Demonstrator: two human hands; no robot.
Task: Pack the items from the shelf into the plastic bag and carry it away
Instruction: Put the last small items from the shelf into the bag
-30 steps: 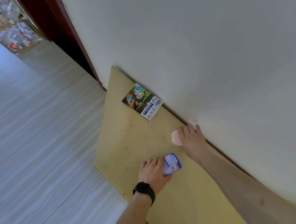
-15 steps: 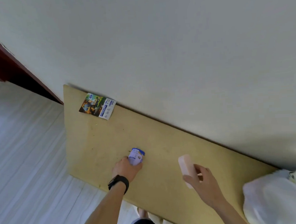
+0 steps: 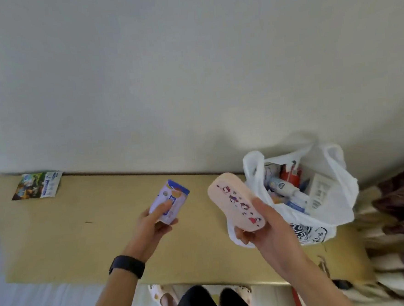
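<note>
White plastic bag (image 3: pixel 340 200) stands open at the right end of the tan shelf (image 3: pixel 70 236), close against the wall, with bottles and boxes already inside. Just left of its mouth we hold a pink oblong case (image 3: pixel 233 199) printed with small figures in our right hand (image 3: pixel 273 234). Further left, our left hand (image 3: pixel 153 228) holds a small blue-and-white carton (image 3: pixel 174 200) above the shelf. A flat printed packet (image 3: pixel 37 186) lies at the far left end by the wall, not yet packed.

The risk, as we judge it, is the bag's mouth: it is soft and nothing holds it open, so the case could catch the near handle, fold the rim inward, or slide off onto the shelf. The bag looks fairly full, and so long a case may perch on top and tip out once we lift.

Our right hand grips the case by its near end, thumb on top and fingers curled beneath. Our left hand clasps the carton, one digit laid across its face and the rest curled under it
</note>
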